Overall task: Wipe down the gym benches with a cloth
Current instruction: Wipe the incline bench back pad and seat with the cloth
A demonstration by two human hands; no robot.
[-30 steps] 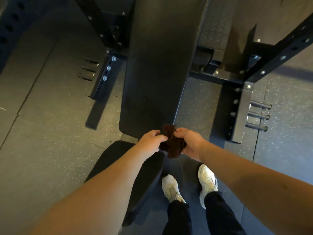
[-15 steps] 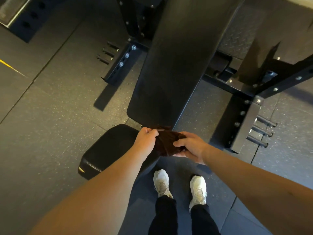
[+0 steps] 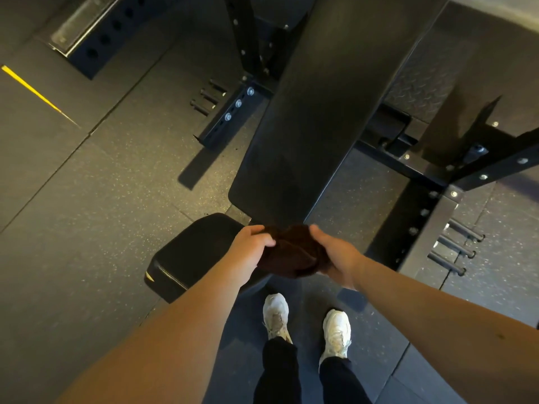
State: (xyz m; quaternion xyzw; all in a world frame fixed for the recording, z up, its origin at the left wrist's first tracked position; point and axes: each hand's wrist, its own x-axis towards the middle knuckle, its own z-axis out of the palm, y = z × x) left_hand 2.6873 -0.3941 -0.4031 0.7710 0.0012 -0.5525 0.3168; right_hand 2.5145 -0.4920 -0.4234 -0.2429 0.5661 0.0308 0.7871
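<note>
A dark brown cloth [image 3: 293, 250] is bunched between both of my hands, just past the near end of the long black bench back pad [image 3: 315, 121]. My left hand [image 3: 250, 247] grips the cloth's left side and my right hand [image 3: 335, 255] cups its right side from below. The small black seat pad [image 3: 192, 252] sits below and to the left of my left hand; my forearm covers part of it. The cloth hangs above the gap between the two pads.
Black rack uprights with bolts and storage pegs [image 3: 455, 249] stand to the right and peg set [image 3: 208, 97] to the left of the bench. Speckled rubber floor [image 3: 96, 199] spreads to the left, with a yellow line [image 3: 35, 93]. My white shoes [image 3: 275, 316] stand below the hands.
The view has swung so the bench and seat pad sit more to the right and lower. My hands have spread the bunched cloth wider between them; both keep hold of it.
</note>
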